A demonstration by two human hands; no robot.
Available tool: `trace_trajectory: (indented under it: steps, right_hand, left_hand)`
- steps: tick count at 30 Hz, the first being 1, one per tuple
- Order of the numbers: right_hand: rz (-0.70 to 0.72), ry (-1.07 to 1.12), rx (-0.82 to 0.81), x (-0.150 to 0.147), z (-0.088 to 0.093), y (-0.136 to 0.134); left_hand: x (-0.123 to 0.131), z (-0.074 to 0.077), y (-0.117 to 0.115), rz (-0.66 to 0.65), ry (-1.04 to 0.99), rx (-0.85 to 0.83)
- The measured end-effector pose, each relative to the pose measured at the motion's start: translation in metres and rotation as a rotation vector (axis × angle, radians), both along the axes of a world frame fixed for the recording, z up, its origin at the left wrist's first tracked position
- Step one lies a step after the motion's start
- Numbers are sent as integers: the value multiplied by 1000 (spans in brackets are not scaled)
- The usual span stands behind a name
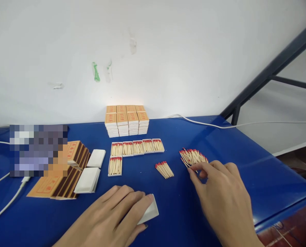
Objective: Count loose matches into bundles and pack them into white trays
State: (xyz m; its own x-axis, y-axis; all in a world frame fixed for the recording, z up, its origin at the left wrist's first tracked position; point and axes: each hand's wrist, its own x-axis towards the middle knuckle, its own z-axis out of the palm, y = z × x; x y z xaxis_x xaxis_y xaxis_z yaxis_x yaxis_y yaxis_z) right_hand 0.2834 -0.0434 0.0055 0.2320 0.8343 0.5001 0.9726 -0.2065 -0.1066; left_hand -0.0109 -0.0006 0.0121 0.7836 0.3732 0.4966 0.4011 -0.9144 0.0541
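My left hand (114, 216) is closed around a small white matchbox tray (151, 213) near the front of the table, covering much of it. At the left edge of a loose pile of red-headed matches (194, 156), my right hand (222, 192) pinches a match between thumb and forefinger. A smaller bunch of matches (164, 170) lies between the two hands. Behind it, several trays filled with matches (138, 147) stand in a row, and one more filled tray (115, 166) sits in front of the row's left end.
Stacked matchboxes (127, 120) stand against the wall. At left are matchbox sleeves (74, 154), white trays (86, 180) and a pixelated object (39, 147) with a white cable (16, 195). Another cable (206, 123) crosses the blue table (245, 164) at the back right, near a dark metal frame (255, 82).
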Motion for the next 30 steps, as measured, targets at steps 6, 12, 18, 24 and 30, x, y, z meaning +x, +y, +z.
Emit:
trace_trajectory:
  steps: [6,12,18,24,30]
  right_hand:
    - [12,10,-4,2,-2,-1]
    - [35,58,-18,4,0,-3]
    - [21,24,-20,11,-2,-4]
    - [52,54,-21,7,0,-2]
    - [55,48,-29,3,1,4]
  left_hand:
    - [-3,-4,-2,-11,59,-15]
    - [-5,-6,-1,-5,94,-17]
    - [-4,-6,-1,-7,88,-28]
    - [-4,-6,-1,-9,84,-31]
    - [-5,-6,-1,-10,78,-23]
